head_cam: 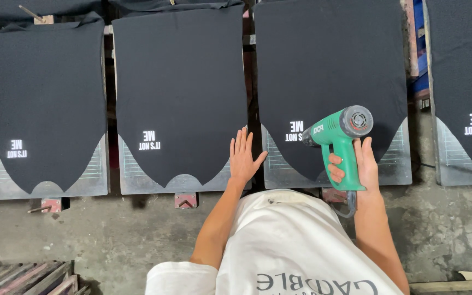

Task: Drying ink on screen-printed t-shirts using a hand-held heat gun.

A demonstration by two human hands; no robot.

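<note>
Concrete floor [110, 240], grey and stained, fills the lower part of the head view; above it runs a row of flat grey printing boards, each dressed with a black shirt bearing a small white print near its lower end.

Landmark: the green heat gun [336, 143].
- Heat gun: green body, grey round rear end, nozzle pointing away from its handle toward the white print [295, 131] on the shirt beneath it. It sits over the lower part of the third black shirt [329, 60], just above that board's bare grey edge [397, 164].
- Right hand [356, 166]: wrapped shut around the heat gun's handle, fingers curled on it, thumb side up along the grip. A dark cord [350, 205] hangs from the handle base.
- Left hand [242, 158]: beside the heat gun, on the far side of the dark gap between boards. Fingers spread apart and flat, holding nothing, palm resting on the lower corner of the second black shirt [178, 76] and its board [132, 177].
- Further out past the left hand from the heat gun: another black shirt [42, 93] on its board, with the same kind of print.
- On the opposite side of the heat gun: a fourth black shirt [462, 65], partly cut off by the frame edge.
- Below the heat gun: the person's white T-shirt [285, 240] and both bare forearms.
- Small rusty red brackets [185, 200] sit under the board edges, near the floor.
</note>
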